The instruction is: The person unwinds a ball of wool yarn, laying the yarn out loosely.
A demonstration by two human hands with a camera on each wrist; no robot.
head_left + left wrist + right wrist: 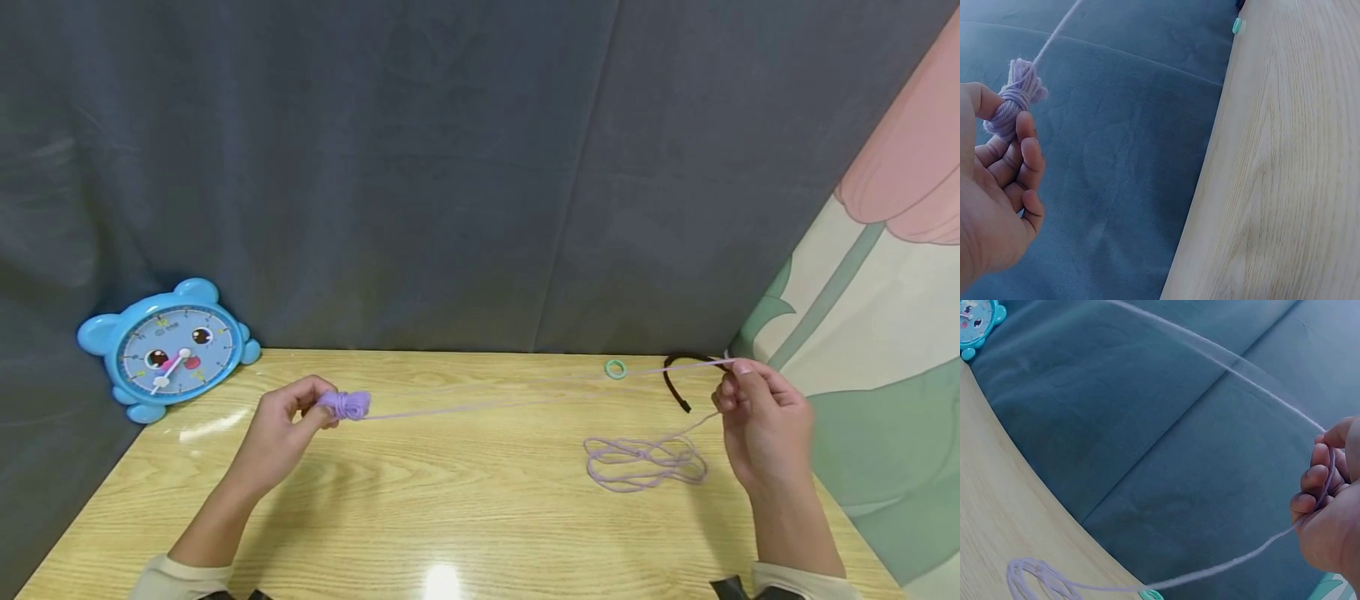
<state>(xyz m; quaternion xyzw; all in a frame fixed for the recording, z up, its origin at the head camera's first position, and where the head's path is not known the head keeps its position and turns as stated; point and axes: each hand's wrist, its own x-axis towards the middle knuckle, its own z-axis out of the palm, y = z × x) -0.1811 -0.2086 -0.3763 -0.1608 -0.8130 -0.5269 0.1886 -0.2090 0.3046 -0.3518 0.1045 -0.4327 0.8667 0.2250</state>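
Over one table (450,517), left hand (287,427) closed on one yarn bundle (349,405), right hand (767,429) curled round one strand (1210,571).

Cream sleeves (180,577), black strap-like pieces (727,588) over them, bare fingers (1033,157)

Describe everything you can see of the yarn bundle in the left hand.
The yarn bundle is small, lilac and soft-looking, its strands gathered lengthwise and bound by turns wound around the middle, with fuzzy loops at one end. The left hand pinches it above the wooden table, roughly level in the head view. A thin strand runs from it toward the right hand.
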